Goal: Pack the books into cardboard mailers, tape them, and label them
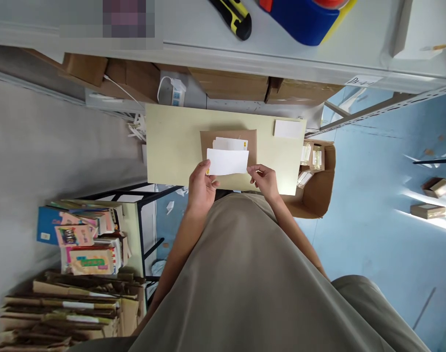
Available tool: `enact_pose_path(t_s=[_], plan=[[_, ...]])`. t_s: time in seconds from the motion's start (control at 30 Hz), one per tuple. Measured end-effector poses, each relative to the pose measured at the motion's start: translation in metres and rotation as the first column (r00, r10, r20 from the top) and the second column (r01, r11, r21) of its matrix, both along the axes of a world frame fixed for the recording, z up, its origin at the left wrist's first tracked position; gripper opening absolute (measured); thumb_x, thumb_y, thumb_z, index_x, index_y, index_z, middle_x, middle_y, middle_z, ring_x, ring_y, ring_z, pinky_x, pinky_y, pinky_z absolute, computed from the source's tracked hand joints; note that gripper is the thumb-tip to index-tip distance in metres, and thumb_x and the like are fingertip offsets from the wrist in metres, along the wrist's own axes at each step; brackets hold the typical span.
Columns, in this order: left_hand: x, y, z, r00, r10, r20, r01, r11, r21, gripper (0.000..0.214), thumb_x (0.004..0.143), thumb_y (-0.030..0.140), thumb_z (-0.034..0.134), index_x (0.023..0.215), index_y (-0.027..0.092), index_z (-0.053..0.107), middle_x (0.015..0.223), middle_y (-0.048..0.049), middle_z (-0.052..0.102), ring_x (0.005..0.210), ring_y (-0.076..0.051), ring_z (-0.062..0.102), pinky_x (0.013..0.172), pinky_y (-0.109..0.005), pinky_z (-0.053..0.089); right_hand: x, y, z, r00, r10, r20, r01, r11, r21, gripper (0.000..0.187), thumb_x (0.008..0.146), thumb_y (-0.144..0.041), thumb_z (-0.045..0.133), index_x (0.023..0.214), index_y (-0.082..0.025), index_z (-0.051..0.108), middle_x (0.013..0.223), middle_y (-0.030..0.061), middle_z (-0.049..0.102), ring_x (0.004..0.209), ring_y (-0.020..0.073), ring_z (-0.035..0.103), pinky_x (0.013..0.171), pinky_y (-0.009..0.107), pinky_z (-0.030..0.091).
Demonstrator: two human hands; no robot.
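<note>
A white paper slip (228, 162) is stretched between my two hands, over a brown cardboard piece (206, 139) on the pale yellow table (171, 146). My left hand (202, 188) pinches its left end, thumb on top, beside a small yellow mark. At the slip's lower right corner, the thumb and forefinger of my right hand (264, 181) close on the edge. Behind it lies a second white slip (230, 143) with a yellow mark, partly covered. Whether the cardboard is a flat piece or a closed box, I cannot tell.
A white slip stack (287, 128) lies at the table's right rear. Right of the table stands an open carton (318, 190) with taped parcels. On the shelf above are a utility knife (237, 19) and a blue tape dispenser (303, 19). Books (91, 239) and folded cardboard (69, 313) are at left.
</note>
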State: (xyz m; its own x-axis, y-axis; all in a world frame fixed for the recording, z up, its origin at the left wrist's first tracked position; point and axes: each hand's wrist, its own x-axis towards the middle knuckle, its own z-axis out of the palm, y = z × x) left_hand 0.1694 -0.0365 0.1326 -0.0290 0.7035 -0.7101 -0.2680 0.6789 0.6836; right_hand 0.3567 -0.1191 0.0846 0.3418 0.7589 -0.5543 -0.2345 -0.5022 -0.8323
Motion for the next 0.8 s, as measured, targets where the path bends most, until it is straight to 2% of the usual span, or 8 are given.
enact_pose_path(t_s=[0.2, 0.43, 0.53, 0.67, 0.8], plan=[[-0.006, 0.001, -0.005, 0.998, 0.043, 0.035, -0.042, 0.999, -0.026, 0.045, 0.068, 0.045, 0.1, 0.096, 0.024, 0.07, 0.098, 0.0028, 0.076, 0.064, -0.006, 0.067, 0.047, -0.016, 0.044, -0.002, 0.007, -0.002, 0.997, 0.067, -0.036, -0.067, 0.998, 0.003, 0.049, 0.08, -0.07, 0.084, 0.09, -0.022, 0.078, 0.083, 0.0023, 0.075, 0.06, 0.0132, 0.062, 0.048, 0.026, 0.042], [-0.016, 0.012, -0.021, 0.996, 0.053, 0.076, -0.049, 0.997, -0.062, 0.042, 0.071, 0.043, 0.099, 0.098, 0.024, 0.073, 0.098, 0.0013, 0.076, 0.065, -0.007, 0.067, 0.046, -0.016, 0.046, -0.014, 0.013, -0.008, 0.995, 0.101, -0.017, -0.101, 0.994, -0.03, 0.053, 0.08, -0.075, 0.084, 0.088, -0.023, 0.078, 0.064, -0.0006, 0.063, 0.058, 0.0161, 0.06, 0.049, 0.028, 0.041], [-0.02, 0.018, -0.03, 0.997, 0.031, 0.078, -0.028, 0.999, -0.044, 0.043, 0.071, 0.044, 0.099, 0.098, 0.024, 0.072, 0.094, 0.0027, 0.071, 0.062, -0.006, 0.064, 0.047, -0.016, 0.048, -0.017, 0.016, -0.008, 0.997, 0.074, 0.005, -0.074, 0.997, -0.034, 0.052, 0.08, -0.074, 0.085, 0.087, -0.023, 0.077, 0.069, 0.0007, 0.067, 0.059, 0.0156, 0.061, 0.05, 0.028, 0.043], [-0.024, 0.024, -0.048, 0.998, -0.039, 0.046, 0.038, 0.999, 0.016, 0.043, 0.07, 0.047, 0.097, 0.097, 0.024, 0.071, 0.1, 0.0015, 0.073, 0.067, -0.008, 0.065, 0.05, -0.017, 0.052, -0.018, 0.02, -0.01, 0.996, 0.038, 0.078, -0.035, 0.998, -0.044, 0.049, 0.081, -0.071, 0.083, 0.084, -0.023, 0.074, 0.081, 0.0035, 0.074, 0.064, 0.0164, 0.066, 0.053, 0.028, 0.047], [-0.023, 0.033, -0.079, 0.974, -0.133, -0.184, 0.166, 0.969, 0.18, 0.037, 0.076, 0.049, 0.09, 0.095, 0.022, 0.074, 0.099, -0.0016, 0.073, 0.082, -0.015, 0.07, 0.057, -0.022, 0.056, -0.011, 0.026, -0.021, 0.98, 0.077, 0.183, -0.059, 0.993, -0.102, 0.042, 0.088, -0.064, 0.077, 0.085, -0.023, 0.071, 0.081, 0.0029, 0.074, 0.068, 0.0185, 0.07, 0.061, 0.029, 0.052]])
